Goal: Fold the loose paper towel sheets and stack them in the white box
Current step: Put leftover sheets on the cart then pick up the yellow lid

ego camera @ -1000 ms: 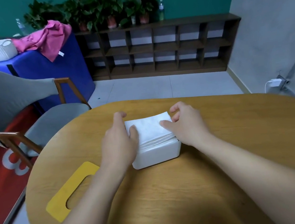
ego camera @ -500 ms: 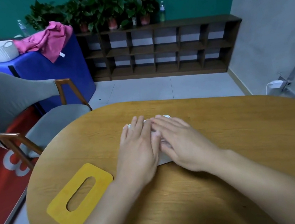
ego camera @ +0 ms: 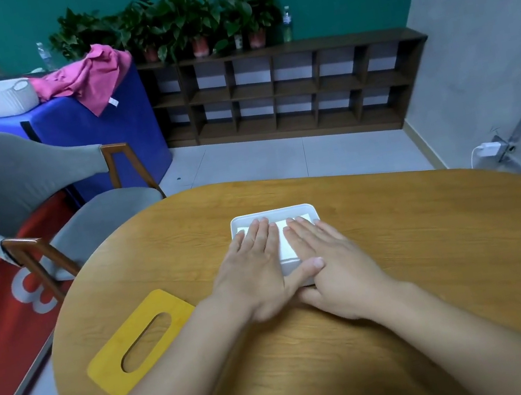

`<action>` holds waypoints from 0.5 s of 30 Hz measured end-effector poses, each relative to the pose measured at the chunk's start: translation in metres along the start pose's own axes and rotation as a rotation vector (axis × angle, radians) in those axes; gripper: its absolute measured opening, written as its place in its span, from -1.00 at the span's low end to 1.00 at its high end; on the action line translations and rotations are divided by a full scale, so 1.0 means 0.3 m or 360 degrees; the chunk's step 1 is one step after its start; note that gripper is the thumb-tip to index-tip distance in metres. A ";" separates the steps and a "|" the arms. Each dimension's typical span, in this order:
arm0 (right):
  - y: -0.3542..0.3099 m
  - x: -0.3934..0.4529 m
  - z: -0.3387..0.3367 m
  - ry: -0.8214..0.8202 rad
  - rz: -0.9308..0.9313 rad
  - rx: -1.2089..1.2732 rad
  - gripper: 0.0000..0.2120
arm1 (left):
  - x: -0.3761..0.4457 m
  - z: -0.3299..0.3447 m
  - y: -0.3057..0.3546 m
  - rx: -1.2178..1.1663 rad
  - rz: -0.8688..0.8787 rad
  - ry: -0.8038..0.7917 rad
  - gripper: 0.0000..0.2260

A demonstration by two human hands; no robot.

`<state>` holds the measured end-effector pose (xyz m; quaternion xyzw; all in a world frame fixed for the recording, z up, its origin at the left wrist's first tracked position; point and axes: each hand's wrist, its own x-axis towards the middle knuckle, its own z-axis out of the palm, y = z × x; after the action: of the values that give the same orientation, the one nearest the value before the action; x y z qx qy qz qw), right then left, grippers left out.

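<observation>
The white box stands in the middle of the round wooden table. Folded white paper towel sheets lie inside it, level with or below its rim. My left hand and my right hand lie flat, palms down, side by side on top of the sheets, fingers stretched out toward the box's far edge. My left thumb crosses over toward my right hand at the box's near edge. Neither hand grips anything. Most of the stack is hidden under my hands.
A yellow lid with an oval slot lies on the table at the near left. A grey chair stands left of the table. Further back are a blue block with a white basket and pink cloth, and a dark shelf.
My hands went from holding the sides of a stack standing above the box to pressing flat on it; the stack now sits down inside the box and my hands have spread slightly apart.
</observation>
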<state>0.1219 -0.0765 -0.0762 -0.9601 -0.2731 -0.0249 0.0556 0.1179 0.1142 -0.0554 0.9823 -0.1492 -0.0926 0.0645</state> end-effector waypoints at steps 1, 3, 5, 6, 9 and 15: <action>0.007 0.001 -0.001 -0.0001 0.0021 -0.0006 -0.04 | 0.015 -0.006 0.005 -0.0008 0.0008 -0.0014 0.18; 0.023 0.004 -0.003 -0.0010 0.0049 -0.0010 0.00 | 0.038 -0.019 0.013 -0.0020 0.0021 -0.0073 0.18; 0.026 0.001 -0.007 -0.0020 0.0073 -0.0007 0.09 | 0.043 -0.030 0.013 -0.0016 0.0039 -0.0126 0.18; 0.023 -0.001 -0.008 -0.0024 0.0076 -0.0009 0.11 | 0.042 -0.034 0.010 -0.0013 0.0053 -0.0146 0.18; 0.006 -0.012 -0.015 -0.0037 0.0087 -0.0020 0.10 | 0.029 -0.049 0.007 -0.0007 0.0091 -0.0203 0.14; -0.005 -0.075 -0.024 -0.0048 0.0094 -0.0018 0.07 | -0.018 -0.046 0.045 -0.0078 0.0101 -0.0222 0.14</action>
<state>0.1018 -0.0878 -0.0707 -0.9682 -0.2454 -0.0105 0.0468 0.1118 0.1044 -0.0389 0.9665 -0.1819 -0.1623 0.0809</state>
